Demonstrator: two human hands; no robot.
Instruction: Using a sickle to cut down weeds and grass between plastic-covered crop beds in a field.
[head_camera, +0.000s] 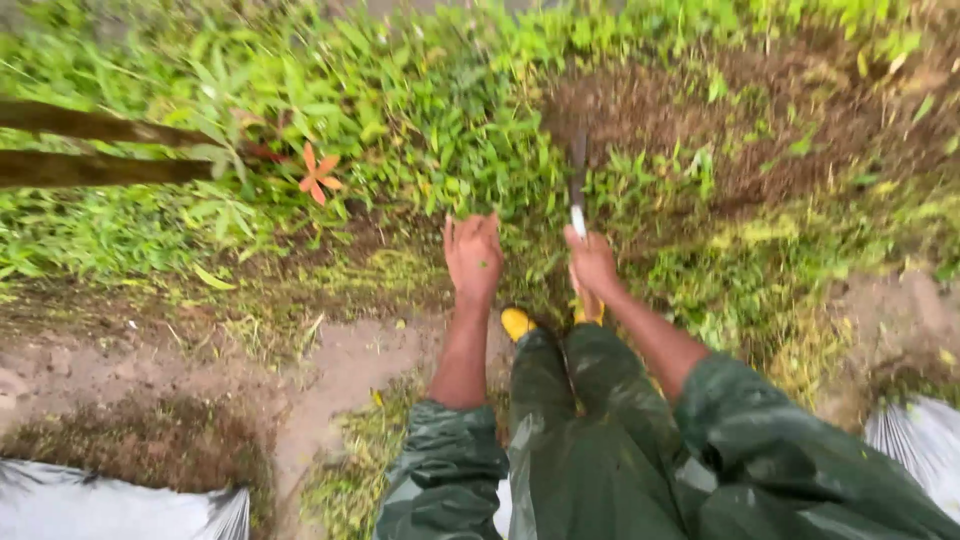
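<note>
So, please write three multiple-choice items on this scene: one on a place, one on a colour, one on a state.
1. Where is the orange-red leaf sprig?
A. left of both hands
B. between the boots
C. on the bare soil at right

2. What colour are the boots?
A. black
B. yellow
C. white

3. How is the left hand?
A. closed on the knife
B. open, holding nothing
C. inside a pocket

Answers: 1 A, it lies in the weeds at left. 2 B, yellow toes show below the hands. 3 B, its fingers are spread; the right hand grips the knife.
</note>
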